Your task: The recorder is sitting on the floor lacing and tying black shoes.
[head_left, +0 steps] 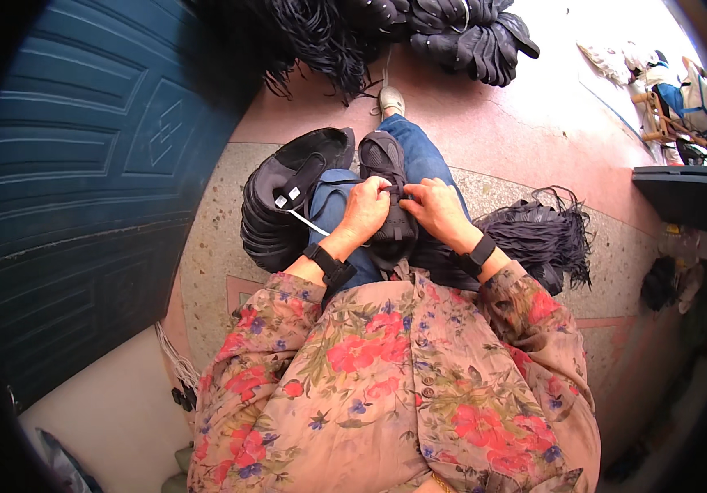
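A black shoe upper (pixel 380 150) with a mesh toe lies lengthwise over my lap, its toe pointing away from me. My left hand (pixel 367 207) is closed at the left edge of its lacing, thumb and fingertips pinching the upper. From the right, my right hand (pixel 439 212) pinches at the same lacing, seemingly on a dark shoelace; black on black makes the strand hard to see. Beside my left leg is a nested stack of black shoe uppers (pixel 265 215), with a white cord (pixel 308 223) running from it. A bundle of black shoelaces (pixel 526 234) lies by my right leg.
More laces (pixel 321 49) and stacked black uppers (pixel 477 53) lie on the floor ahead, beyond my outstretched foot in a light shoe (pixel 390 100). A blue panelled door (pixel 82 140) stands at the left. On the right are a dark small table (pixel 682 193) and a wooden rack (pixel 657 119) with bags.
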The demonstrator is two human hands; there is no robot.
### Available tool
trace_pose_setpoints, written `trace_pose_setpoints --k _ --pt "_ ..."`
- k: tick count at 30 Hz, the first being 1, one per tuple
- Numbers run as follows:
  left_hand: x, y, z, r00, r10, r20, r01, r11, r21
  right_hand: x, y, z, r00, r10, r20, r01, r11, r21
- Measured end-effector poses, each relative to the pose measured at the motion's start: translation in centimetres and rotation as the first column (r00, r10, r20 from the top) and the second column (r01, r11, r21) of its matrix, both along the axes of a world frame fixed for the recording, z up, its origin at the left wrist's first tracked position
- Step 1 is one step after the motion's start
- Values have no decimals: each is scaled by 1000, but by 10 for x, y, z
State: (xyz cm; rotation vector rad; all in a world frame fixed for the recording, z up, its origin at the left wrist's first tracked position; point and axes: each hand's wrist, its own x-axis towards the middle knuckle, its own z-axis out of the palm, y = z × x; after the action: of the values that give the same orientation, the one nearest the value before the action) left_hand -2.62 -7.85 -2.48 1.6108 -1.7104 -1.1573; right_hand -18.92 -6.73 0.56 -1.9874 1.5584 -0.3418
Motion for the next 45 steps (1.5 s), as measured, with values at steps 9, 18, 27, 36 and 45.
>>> trace_pose_setpoints --k 9,18,27,36,45 --pt "1 -2 0 1000 14 -22 -13 999 43 -4 -6 -23 985 80 155 -82 997 5" --pt "241 -32 72 -6 575 -818 -325 773 545 -255 42 27 -685 -304 662 308 703 641" --pt "266 -11 120 375 674 -637 -554 714 429 -292 88 45 -232 -669 706 677 410 611" --pt "72 6 42 900 205 -385 -18 900 436 -22 -3 -2 850 -168 498 107 983 149" --pt "53 4 47 944 171 -281 7 844 537 15 -28 -2 925 330 186 -289 933 -217"
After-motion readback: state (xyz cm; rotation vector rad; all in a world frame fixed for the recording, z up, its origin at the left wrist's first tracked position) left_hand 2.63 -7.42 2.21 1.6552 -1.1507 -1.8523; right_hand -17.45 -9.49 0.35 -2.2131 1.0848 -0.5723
